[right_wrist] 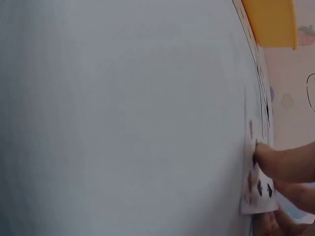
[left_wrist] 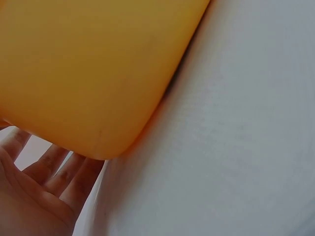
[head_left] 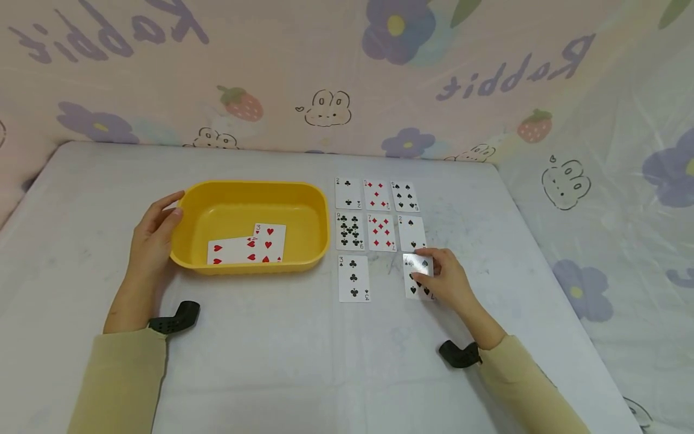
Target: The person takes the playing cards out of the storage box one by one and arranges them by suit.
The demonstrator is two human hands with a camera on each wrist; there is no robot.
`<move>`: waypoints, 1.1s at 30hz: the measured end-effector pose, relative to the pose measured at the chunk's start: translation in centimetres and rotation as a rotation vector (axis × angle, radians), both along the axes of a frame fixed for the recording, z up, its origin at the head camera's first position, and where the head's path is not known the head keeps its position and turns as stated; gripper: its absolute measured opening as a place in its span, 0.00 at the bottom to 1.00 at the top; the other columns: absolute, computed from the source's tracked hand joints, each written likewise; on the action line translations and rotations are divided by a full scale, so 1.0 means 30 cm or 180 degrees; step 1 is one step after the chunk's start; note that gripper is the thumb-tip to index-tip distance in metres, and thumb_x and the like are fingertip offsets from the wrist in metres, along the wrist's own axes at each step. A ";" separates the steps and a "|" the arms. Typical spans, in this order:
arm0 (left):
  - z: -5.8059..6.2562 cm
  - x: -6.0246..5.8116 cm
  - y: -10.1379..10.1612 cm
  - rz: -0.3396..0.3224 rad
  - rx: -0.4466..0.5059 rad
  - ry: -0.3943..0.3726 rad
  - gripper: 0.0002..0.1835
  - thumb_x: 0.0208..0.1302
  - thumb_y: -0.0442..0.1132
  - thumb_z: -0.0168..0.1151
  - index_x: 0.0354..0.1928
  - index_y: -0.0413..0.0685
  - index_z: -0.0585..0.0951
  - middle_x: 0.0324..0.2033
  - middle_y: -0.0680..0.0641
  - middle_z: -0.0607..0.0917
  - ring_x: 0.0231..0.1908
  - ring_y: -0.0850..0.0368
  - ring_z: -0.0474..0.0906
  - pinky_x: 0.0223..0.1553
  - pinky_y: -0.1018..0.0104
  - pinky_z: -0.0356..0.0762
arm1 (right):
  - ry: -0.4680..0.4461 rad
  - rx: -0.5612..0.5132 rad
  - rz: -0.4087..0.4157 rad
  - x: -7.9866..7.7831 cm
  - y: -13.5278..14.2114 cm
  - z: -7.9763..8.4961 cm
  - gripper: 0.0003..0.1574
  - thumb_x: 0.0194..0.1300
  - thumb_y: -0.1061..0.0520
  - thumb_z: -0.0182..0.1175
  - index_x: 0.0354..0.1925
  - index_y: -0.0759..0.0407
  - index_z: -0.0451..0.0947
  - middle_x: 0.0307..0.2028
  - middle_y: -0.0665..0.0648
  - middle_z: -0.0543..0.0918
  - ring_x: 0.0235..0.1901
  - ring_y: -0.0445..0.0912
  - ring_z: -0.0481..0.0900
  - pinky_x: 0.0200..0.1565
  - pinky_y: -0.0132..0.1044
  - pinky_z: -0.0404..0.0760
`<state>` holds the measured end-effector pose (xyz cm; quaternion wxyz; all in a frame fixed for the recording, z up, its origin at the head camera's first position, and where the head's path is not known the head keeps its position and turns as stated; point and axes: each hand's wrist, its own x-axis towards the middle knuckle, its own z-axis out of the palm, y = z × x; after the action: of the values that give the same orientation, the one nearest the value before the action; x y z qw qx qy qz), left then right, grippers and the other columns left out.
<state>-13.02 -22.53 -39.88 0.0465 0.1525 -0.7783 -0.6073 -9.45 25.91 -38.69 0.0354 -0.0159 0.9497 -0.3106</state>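
My left hand (head_left: 153, 236) holds the left end of the yellow plastic tub (head_left: 248, 269), thumb at the rim and fingers against the outer wall. Inside the tub lie overlapping heart playing cards (head_left: 233, 249). My right hand (head_left: 447, 281) pinches a spade playing card (head_left: 414, 290), apparently a seven, thumb on its face and other fingers at its far edge. This card is in the nearest row, right of the three of clubs (head_left: 353, 278) with a gap between. Just beyond my right fingers is the two of spades (head_left: 411, 232). In the right wrist view, the pinched card is seen nearly edge-on.
Other face-up cards lie in rows right of the tub: two of clubs (head_left: 348, 193), five of diamonds (head_left: 377, 194), six of spades (head_left: 405, 196), nine of clubs (head_left: 349, 231) and seven of diamonds (head_left: 382, 232). A white cloth covers the table (head_left: 282, 361); a patterned curtain (head_left: 282, 66) hangs behind.
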 end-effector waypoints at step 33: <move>-0.001 0.001 -0.002 -0.0070 -0.0044 0.0039 0.23 0.73 0.55 0.45 0.67 0.71 0.67 0.53 0.56 0.71 0.49 0.63 0.67 0.42 0.88 0.71 | 0.0088 -0.1804 0.0122 -0.166 -0.382 0.103 0.20 0.59 0.60 0.65 0.51 0.64 0.77 0.53 0.62 0.78 0.49 0.50 0.75 0.48 0.30 0.75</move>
<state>-13.00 -22.60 -39.90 0.0456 0.1399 -0.7839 -0.6032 -14.42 14.45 -35.61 0.0225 -0.0473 0.8250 -0.5627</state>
